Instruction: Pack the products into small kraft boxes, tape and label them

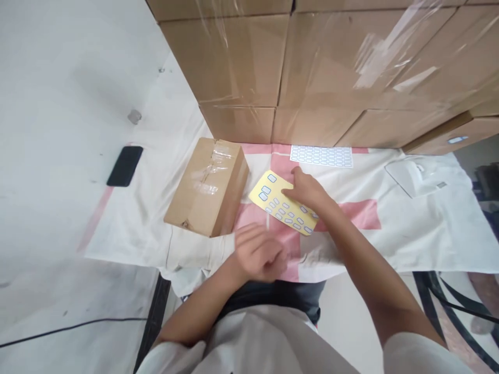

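A yellow sticker sheet (281, 208) with several white, blue-edged labels lies slanted near the front of the cloth. My right hand (310, 191) is at its upper right edge, with the thumb over the sheet and the other fingers along the far edge, gripping it. Closer to my body, my left hand (259, 253) is curled and a little blurred; its fingertips face down, and whatever they hold is hidden. To the left sits a taped cardboard box (202, 187). Behind the yellow sheet lies a white sheet of blue-outlined labels (322, 156).
Stacked cardboard boxes (237, 62), wrapped in clear film, form a wall along the back. A black phone (125, 166) rests at the left on the white-and-pink cloth (351, 218). Toward the right edge lies a white item with clear plastic (417, 176).
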Available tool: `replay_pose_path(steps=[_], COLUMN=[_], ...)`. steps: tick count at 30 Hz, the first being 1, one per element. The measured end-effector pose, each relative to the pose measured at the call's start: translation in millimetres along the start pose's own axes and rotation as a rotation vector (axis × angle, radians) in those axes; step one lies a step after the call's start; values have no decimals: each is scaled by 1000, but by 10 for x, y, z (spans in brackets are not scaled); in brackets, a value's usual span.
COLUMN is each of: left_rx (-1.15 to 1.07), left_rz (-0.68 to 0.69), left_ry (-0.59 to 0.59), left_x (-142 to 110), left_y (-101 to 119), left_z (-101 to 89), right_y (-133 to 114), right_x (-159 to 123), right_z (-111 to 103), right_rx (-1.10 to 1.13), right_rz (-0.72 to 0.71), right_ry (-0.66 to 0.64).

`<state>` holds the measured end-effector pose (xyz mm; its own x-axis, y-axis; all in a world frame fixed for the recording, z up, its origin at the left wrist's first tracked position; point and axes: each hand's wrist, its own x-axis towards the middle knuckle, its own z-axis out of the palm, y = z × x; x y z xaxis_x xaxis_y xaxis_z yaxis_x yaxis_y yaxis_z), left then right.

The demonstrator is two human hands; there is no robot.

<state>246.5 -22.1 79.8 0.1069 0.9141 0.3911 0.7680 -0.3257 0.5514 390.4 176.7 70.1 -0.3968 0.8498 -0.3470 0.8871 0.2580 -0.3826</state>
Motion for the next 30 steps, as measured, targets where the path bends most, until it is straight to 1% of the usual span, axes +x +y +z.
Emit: replay_pose_path(steps=[1, 2, 3, 5, 7, 9, 11, 14, 16, 18, 20, 22, 24, 26, 28, 30], left_rx=[17, 48, 83, 162, 221, 266, 299, 334, 345, 360, 384, 395, 354, 277, 219, 198], left_rz=[2, -50, -127, -308, -428, -479, -501, -524, -513, -473, -420, -364, -305, -233, -168, -136], left_ry=[16, 41, 65, 43, -33, -90, -90, -46, -5, 43, 74, 71, 21, -82, -194, -259], left_x=[132, 265, 385, 560, 633, 628, 587, 524, 499, 484, 472, 461, 456, 462, 476, 490], left_y=[-32, -83, -148, -288, -411, -496, -546, -571, -554, -514, -468, -442, -452, -491, -533, -558], left_z=[204, 368, 493, 645, 704, 712, 703, 702, 712, 721, 722, 723, 733, 755, 780, 797], right_y=[-22, -23, -4, 76, 195, 346, 524, 782, 889, 919, 887, 825, 758, 704, 665, 639], right_x=[19, 32, 37, 20, -33, -125, -261, -520, -683, -792, -836, -825, -781, -718, -642, -561], right_z=[9, 18, 28, 59, 93, 111, 107, 94, 110, 151, 198, 226, 221, 189, 147, 112], right_rx=[4, 12, 26, 86, 153, 184, 208, 281, 331, 349, 297, 177, 37, -58, -104, -119], right_rz=[-1, -12, -28, -65, -104, -115, -90, -83, -122, -171, -232, -301, -361, -413, -473, -531], right_ry=[-3, 3, 14, 29, 48, 95, 153, 201, 219, 258, 303, 335, 317, 266, 212, 163])
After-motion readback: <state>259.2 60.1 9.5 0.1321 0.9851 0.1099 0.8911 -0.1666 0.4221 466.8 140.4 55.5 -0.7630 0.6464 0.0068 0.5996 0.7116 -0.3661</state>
